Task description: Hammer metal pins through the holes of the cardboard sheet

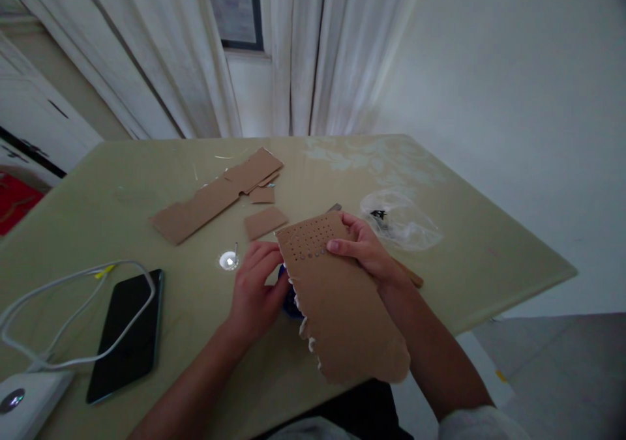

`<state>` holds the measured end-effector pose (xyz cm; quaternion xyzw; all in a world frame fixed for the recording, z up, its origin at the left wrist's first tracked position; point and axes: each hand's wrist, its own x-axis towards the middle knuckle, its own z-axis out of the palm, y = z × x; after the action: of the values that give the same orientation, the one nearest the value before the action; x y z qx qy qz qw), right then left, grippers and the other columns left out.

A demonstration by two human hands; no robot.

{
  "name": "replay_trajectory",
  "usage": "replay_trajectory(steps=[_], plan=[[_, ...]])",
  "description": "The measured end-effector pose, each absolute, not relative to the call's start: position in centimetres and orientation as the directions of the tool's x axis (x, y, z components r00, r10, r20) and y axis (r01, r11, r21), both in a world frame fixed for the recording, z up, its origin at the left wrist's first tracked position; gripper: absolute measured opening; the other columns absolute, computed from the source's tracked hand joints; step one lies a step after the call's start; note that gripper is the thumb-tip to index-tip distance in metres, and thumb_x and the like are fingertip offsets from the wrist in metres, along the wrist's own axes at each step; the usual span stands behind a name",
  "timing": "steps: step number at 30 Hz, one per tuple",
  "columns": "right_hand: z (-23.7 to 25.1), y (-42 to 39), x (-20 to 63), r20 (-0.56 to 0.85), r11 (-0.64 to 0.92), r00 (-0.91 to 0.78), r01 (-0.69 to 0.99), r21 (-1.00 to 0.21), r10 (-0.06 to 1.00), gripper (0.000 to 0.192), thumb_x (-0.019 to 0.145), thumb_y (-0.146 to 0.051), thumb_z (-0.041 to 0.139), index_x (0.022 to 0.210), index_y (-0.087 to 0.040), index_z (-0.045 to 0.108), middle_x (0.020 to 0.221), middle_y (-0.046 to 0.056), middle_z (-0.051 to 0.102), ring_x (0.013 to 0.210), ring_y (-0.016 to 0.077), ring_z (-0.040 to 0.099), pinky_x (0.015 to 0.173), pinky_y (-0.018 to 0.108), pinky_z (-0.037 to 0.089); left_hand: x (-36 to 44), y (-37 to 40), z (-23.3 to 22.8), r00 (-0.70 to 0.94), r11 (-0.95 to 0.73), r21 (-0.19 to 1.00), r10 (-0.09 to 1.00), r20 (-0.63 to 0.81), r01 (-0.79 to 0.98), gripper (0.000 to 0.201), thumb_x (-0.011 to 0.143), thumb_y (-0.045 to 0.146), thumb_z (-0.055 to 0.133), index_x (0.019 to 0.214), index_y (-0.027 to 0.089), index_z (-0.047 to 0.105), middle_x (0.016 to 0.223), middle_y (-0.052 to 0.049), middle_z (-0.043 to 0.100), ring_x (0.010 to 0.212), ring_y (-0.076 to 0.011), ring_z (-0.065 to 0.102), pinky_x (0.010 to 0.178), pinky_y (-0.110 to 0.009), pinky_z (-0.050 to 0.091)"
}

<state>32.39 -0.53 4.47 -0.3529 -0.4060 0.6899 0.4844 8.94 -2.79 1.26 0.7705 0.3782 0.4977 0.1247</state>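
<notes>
A piece of brown cardboard (349,309) is tilted up above the table, with rows of small punched holes near its far end and a ragged torn left edge. My right hand (366,251) grips its far right side, thumb on the face near the lowest row of holes, other fingers behind. My left hand (257,287) is at the left edge, fingers curled and their tips hidden behind the cardboard, so what they hold does not show. A dark blue object (292,302) is partly covered behind the sheet, by my left thumb.
Cardboard strips (210,205) and a small cardboard piece (265,222) lie farther back. A clear plastic bag (403,221) with small black bits lies right. Left are a round shiny disc (228,261), a phone (128,332), a white cable (73,277) and a white box (34,401).
</notes>
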Motion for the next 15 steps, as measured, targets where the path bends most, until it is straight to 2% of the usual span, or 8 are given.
replay_trajectory(steps=[3, 8, 15], plan=[[4.65, -0.52, 32.38, -0.116, -0.216, -0.283, -0.357, -0.909, 0.952, 0.054, 0.072, -0.032, 0.102, 0.116, -0.021, 0.071, 0.100, 0.006, 0.085, 0.079, 0.0219, 0.083, 0.074, 0.033, 0.069, 8.94, -2.69, 1.18, 0.168, -0.669, 0.576, 0.708, 0.686, 0.469, 0.012, 0.098, 0.013, 0.067, 0.099, 0.021, 0.075, 0.104, -0.006, 0.081, 0.098, -0.0228, 0.070, 0.086, -0.036, 0.056], [4.97, -0.56, 32.40, -0.185, -0.277, -0.304, -0.293, -0.915, 0.934, 0.052, 0.072, -0.033, 0.101, 0.114, -0.020, 0.073, 0.098, 0.006, 0.086, 0.078, 0.0215, 0.083, 0.071, 0.031, 0.067, 9.07, -2.92, 1.80, 0.137, -0.712, 0.525, 0.645, 0.752, 0.467, 0.013, 0.097, 0.010, 0.068, 0.092, 0.022, 0.072, 0.091, -0.003, 0.077, 0.085, -0.0196, 0.067, 0.076, -0.033, 0.054], [4.86, -0.85, 32.48, -0.216, -0.301, -0.318, -0.249, -0.920, 0.923, 0.056, 0.072, -0.034, 0.102, 0.118, -0.021, 0.073, 0.102, 0.006, 0.086, 0.081, 0.0210, 0.083, 0.071, 0.029, 0.067, 8.98, -3.31, 1.30, 0.127, -0.736, 0.487, 0.603, 0.787, 0.470, 0.017, 0.094, 0.005, 0.073, 0.093, 0.021, 0.070, 0.089, -0.002, 0.074, 0.084, -0.0174, 0.063, 0.076, -0.031, 0.052]])
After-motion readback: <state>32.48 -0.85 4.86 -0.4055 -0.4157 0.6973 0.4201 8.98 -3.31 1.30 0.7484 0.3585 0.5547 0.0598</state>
